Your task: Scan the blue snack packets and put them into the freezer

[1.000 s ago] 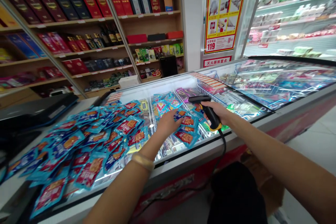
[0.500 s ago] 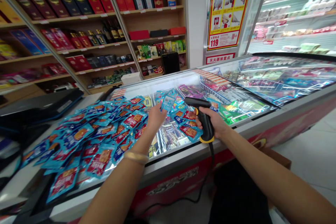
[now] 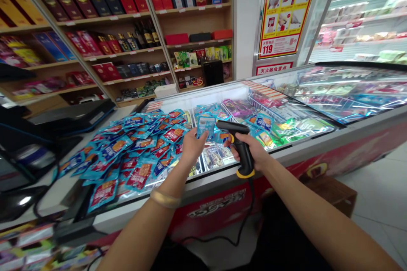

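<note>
My left hand [image 3: 193, 147], with a bracelet at the wrist, pinches a small blue snack packet [image 3: 206, 125] by its lower edge. The packet's printed pale back is turned towards me. In my right hand [image 3: 259, 152] is a black and yellow handheld barcode scanner [image 3: 244, 150], gripped by its handle, its head close to the packet's right side. A large heap of blue and red snack packets [image 3: 140, 146] lies on the freezer top to the left of my hands. Beyond the scanner lie a few more blue packets [image 3: 263, 121].
The glass-topped chest freezer [image 3: 321, 135] runs across in front of me, with frozen goods inside. The scanner's black cable [image 3: 244, 220] hangs down its front. At left stands dark counter equipment [image 3: 73, 114]. Shelves with boxes and bottles [image 3: 127, 21] line the back.
The view has swung a little left and down. The packet in my left hand now faces me more fully, nearer the scanner head. Packets seen below the scanner earlier no longer show there.
</note>
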`<control>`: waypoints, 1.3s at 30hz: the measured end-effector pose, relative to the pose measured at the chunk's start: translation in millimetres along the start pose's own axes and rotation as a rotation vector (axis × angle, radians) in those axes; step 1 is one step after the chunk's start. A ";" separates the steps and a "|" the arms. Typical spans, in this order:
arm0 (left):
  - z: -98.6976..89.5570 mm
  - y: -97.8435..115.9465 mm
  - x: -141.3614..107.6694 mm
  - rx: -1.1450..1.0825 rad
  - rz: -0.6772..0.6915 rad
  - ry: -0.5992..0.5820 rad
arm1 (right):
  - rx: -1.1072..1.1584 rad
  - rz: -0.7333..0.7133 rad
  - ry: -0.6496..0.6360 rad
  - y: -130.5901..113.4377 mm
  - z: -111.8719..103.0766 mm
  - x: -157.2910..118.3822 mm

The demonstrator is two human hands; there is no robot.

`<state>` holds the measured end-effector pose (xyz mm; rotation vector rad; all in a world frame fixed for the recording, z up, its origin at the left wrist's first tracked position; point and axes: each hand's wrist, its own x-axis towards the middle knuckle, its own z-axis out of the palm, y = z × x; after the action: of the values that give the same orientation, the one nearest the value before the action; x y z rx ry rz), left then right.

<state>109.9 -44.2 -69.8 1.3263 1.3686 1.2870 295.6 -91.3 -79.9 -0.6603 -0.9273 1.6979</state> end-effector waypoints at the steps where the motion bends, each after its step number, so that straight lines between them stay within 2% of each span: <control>1: -1.4 -3.0 -2.1 0.110 0.061 0.021 | -0.012 0.003 -0.001 -0.5 -0.5 -0.1; 4: -2.9 -12.2 -7.9 0.399 0.225 0.108 | -0.082 -0.003 -0.028 -2.2 0.1 -1.6; 7: -0.8 -17.4 -12.9 0.575 0.316 0.140 | -0.154 -0.009 -0.062 -1.6 1.3 -2.4; 14: 5.4 -17.1 -17.2 0.824 0.376 0.145 | -0.193 -0.005 -0.026 1.0 -1.6 1.6; 18: 6.8 -18.2 -17.7 0.859 0.404 0.154 | -0.166 -0.024 0.029 0.0 1.1 1.5; 26: 6.8 -14.9 -18.5 0.907 0.371 0.149 | -0.194 0.025 0.078 -3.9 7.4 1.4; 33: 7.9 -22.2 -16.6 0.812 0.405 0.163 | -0.128 0.059 0.071 -4.9 6.4 0.7; 36: -0.8 -21.6 -12.7 0.716 0.537 0.192 | -0.066 0.046 0.054 -4.7 8.3 1.0; 39: -27.7 -13.8 -7.3 0.690 0.694 0.238 | 0.014 0.030 0.041 1.0 17.9 5.1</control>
<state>81.4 -53.9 -80.1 2.3297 1.6729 1.5027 279.3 -91.2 -70.8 -0.7004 -0.8795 1.7093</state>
